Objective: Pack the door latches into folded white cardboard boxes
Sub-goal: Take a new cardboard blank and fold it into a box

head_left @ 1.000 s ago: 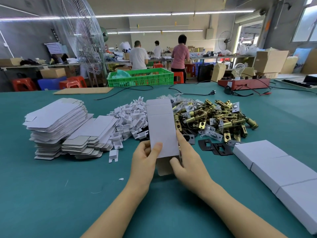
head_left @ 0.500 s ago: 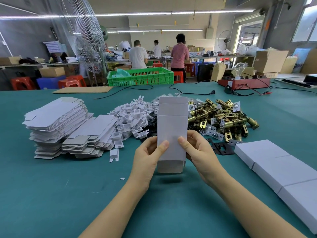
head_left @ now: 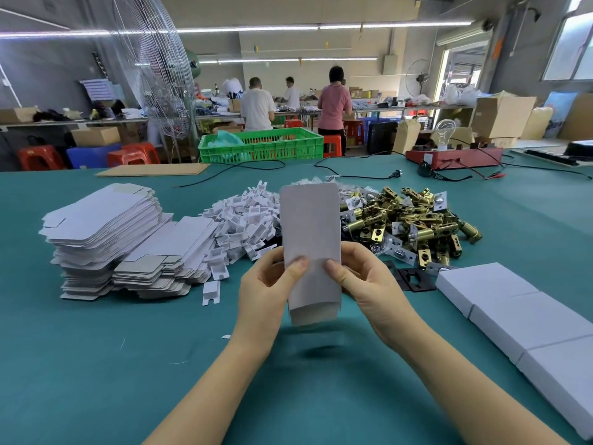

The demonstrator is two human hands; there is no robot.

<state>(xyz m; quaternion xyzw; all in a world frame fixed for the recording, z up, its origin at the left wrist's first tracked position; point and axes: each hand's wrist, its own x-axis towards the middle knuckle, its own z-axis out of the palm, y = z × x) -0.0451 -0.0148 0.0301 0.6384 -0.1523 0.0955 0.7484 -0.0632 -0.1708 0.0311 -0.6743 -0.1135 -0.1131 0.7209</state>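
A white cardboard box (head_left: 310, 239) stands upright above the green table, held between both hands. My left hand (head_left: 268, 287) grips its left edge with the thumb on the front face. My right hand (head_left: 369, 284) grips the right edge, thumb also on the front. The box's bottom flaps hang just over the table. Behind it lies a pile of brass door latches (head_left: 414, 226). A stack of flat white box blanks (head_left: 106, 232) sits at the left.
A heap of small white cardboard inserts (head_left: 244, 223) lies between the blanks and the latches. Three closed white boxes (head_left: 513, 316) line the right edge. Black plates (head_left: 414, 279) lie by the latches. A green crate (head_left: 261, 146), cables and a red device (head_left: 455, 157) stand far back.
The box has been raised upright and turned square to me, its bottom end folded shut. Both thumbs have moved onto its front face.
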